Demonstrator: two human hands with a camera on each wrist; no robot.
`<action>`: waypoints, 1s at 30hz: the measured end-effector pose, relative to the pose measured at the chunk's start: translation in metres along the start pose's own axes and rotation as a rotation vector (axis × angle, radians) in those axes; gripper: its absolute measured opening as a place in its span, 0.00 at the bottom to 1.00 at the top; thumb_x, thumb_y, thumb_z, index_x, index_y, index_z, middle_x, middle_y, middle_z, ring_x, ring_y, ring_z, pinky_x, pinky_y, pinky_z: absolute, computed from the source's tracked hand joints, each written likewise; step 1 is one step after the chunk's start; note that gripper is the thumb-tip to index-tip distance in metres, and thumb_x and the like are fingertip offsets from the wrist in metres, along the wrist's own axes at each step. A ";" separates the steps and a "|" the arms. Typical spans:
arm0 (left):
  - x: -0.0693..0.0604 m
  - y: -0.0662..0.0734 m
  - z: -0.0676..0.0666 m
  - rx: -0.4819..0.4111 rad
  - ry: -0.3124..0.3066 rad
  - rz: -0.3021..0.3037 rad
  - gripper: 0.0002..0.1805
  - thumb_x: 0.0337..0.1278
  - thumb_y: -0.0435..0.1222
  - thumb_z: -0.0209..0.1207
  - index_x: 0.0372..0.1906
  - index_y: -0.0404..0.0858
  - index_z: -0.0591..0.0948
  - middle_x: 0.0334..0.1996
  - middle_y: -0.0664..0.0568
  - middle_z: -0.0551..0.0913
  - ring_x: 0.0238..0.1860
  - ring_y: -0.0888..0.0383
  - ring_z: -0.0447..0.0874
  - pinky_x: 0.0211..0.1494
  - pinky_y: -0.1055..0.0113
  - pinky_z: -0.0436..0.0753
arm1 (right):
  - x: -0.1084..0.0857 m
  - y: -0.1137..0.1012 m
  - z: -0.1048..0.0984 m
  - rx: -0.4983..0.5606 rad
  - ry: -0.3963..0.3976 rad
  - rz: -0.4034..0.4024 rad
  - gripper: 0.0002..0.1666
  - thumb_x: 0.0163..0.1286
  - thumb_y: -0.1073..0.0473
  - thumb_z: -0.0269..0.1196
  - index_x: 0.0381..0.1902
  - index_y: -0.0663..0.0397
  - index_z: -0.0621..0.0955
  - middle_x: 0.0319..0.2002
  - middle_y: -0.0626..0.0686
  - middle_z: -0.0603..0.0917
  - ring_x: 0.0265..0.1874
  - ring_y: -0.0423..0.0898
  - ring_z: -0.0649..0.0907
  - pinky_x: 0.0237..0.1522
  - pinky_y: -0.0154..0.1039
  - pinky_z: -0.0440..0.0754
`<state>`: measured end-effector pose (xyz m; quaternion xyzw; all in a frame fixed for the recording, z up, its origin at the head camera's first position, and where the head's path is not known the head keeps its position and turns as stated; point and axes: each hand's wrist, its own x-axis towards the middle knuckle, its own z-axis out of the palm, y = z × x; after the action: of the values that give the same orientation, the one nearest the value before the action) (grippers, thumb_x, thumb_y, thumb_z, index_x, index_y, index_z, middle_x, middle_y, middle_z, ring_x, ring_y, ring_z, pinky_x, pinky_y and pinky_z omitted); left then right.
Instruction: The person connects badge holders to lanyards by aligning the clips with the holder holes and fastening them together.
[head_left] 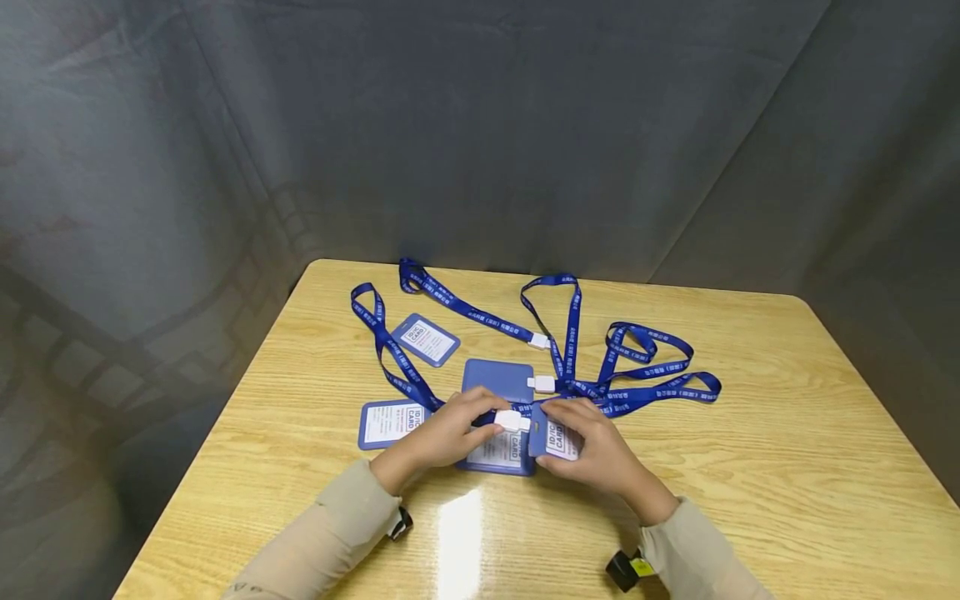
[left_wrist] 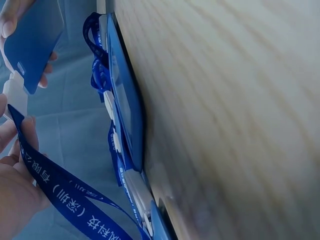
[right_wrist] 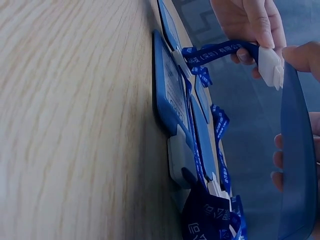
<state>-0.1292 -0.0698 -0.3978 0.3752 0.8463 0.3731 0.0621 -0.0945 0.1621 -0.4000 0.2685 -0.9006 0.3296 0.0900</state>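
My left hand (head_left: pixel 456 427) pinches the white clip (head_left: pixel 508 420) of a blue printed lanyard (left_wrist: pixel 60 195) between thumb and fingers. A blue card holder (head_left: pixel 542 433) with a white "ID/IC CARD" insert is gripped in my right hand (head_left: pixel 596 446), thumb on one face and fingers on the other. In the left wrist view the clip's narrow tip is at the slotted edge of the holder; whether it is fastened I cannot tell. Both are held above the table, over another card holder (head_left: pixel 495 457) that lies flat with its insert facing up.
On the wooden table (head_left: pixel 750 483) lie more card holders: one at left (head_left: pixel 375 427), one behind it (head_left: pixel 426 340), and one face down (head_left: pixel 487 379) with a white clip (head_left: pixel 543 383) at its edge. Lanyards (head_left: pixel 480 315) spread across the back and right. A grey curtain (head_left: pixel 480 133) hangs behind.
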 end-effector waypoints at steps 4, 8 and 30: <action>0.000 0.000 0.000 0.000 -0.004 -0.002 0.17 0.56 0.38 0.51 0.51 0.37 0.73 0.46 0.52 0.72 0.48 0.58 0.68 0.51 0.64 0.68 | -0.001 0.001 0.001 0.005 0.001 -0.005 0.40 0.36 0.49 0.71 0.49 0.61 0.75 0.48 0.53 0.75 0.47 0.48 0.71 0.47 0.47 0.70; 0.000 0.000 0.000 0.008 -0.007 -0.001 0.17 0.56 0.38 0.51 0.51 0.37 0.73 0.46 0.52 0.72 0.48 0.58 0.68 0.51 0.64 0.68 | -0.001 0.001 0.002 0.012 0.005 -0.015 0.40 0.36 0.50 0.71 0.49 0.61 0.75 0.47 0.53 0.76 0.47 0.47 0.71 0.47 0.47 0.70; 0.000 0.006 -0.001 0.029 -0.049 0.051 0.16 0.55 0.36 0.51 0.50 0.35 0.73 0.45 0.50 0.72 0.48 0.58 0.69 0.52 0.68 0.68 | 0.001 0.000 0.003 -0.016 0.010 -0.072 0.39 0.34 0.50 0.71 0.46 0.63 0.76 0.45 0.54 0.77 0.44 0.46 0.73 0.43 0.44 0.73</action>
<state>-0.1264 -0.0676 -0.3931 0.4067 0.8399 0.3529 0.0679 -0.0955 0.1596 -0.4024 0.2981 -0.8927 0.3201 0.1086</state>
